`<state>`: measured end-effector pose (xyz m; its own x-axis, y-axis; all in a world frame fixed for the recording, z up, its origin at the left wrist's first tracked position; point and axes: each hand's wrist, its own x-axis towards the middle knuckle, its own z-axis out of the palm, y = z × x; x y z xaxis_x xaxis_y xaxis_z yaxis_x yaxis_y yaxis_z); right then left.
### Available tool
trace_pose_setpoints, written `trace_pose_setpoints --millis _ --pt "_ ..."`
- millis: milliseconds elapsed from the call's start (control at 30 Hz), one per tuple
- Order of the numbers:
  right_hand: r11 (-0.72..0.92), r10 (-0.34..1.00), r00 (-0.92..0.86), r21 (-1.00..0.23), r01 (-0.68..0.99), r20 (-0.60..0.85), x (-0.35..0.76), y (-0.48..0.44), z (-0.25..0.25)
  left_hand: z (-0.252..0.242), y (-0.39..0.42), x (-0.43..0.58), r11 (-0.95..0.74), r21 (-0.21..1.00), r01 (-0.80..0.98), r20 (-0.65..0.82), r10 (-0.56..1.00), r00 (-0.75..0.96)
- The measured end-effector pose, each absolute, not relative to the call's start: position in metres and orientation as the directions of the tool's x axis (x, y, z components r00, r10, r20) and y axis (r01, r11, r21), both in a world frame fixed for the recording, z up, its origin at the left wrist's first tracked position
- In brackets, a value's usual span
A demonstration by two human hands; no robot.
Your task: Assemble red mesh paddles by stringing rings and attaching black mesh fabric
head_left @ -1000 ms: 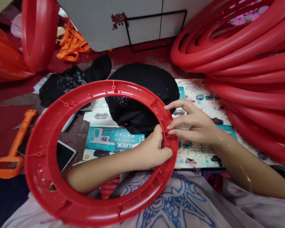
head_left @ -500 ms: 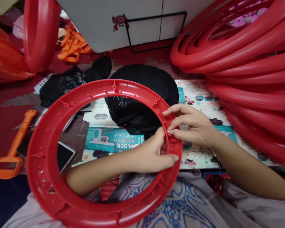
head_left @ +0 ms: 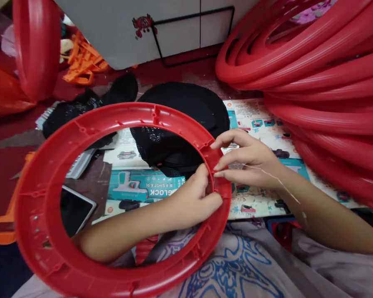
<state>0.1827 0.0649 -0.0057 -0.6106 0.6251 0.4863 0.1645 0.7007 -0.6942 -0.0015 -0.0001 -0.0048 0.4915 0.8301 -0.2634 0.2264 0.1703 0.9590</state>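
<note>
A big red plastic ring (head_left: pixel 65 136) rests tilted on my lap. My left arm passes through its opening, and my left hand (head_left: pixel 194 200) is closed on the ring's right rim from the inside. From the outside, my right hand (head_left: pixel 251 159) pinches a thin pale thread (head_left: pixel 282 188) at the same spot on the rim, fingertips together. The thread trails back over my right wrist. Behind the ring lies a black mesh net (head_left: pixel 180 120).
A tall pile of red rings (head_left: pixel 323 82) fills the right side. Another red ring (head_left: pixel 34 45) stands at the upper left near orange plastic parts (head_left: pixel 83 62). Printed cardboard (head_left: pixel 261 124) covers the floor; a phone (head_left: pixel 76 207) lies left. A white cabinet (head_left: pixel 143 29) is behind.
The ring has swung a little leftward and lower in view. My left fingers curled back onto the rim, and my right hand drew the thread out along my wrist.
</note>
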Motion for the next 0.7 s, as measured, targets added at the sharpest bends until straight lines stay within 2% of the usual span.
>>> trace_pose_setpoints --millis 200,400,467,600,700 --pt "0.663 0.634 -0.665 -0.720 0.205 0.395 0.1848 0.0645 -0.0023 0.0039 0.0017 -0.0056 0.136 0.894 0.428 -0.389 0.711 0.586" --pt "0.676 0.608 -0.676 -0.718 0.167 0.416 0.1850 0.0672 -0.0049 0.0003 0.0006 -0.0076 0.205 0.879 0.431 -0.447 0.668 0.595" --pt "0.680 0.609 -0.672 -0.714 0.168 0.422 0.1847 0.0675 -0.0058 0.0002 -0.0003 -0.0063 0.287 0.897 0.335 -0.438 0.663 0.606" --pt "0.694 0.602 -0.664 -0.702 0.160 0.444 0.1839 0.0660 -0.0052 0.0009 -0.0009 -0.0013 0.509 0.861 -0.014 -0.398 0.690 0.605" --pt "0.698 0.603 -0.654 -0.699 0.156 0.456 0.1834 0.0644 -0.0049 -0.0037 -0.0021 0.0011 0.522 0.837 -0.164 -0.346 0.737 0.581"
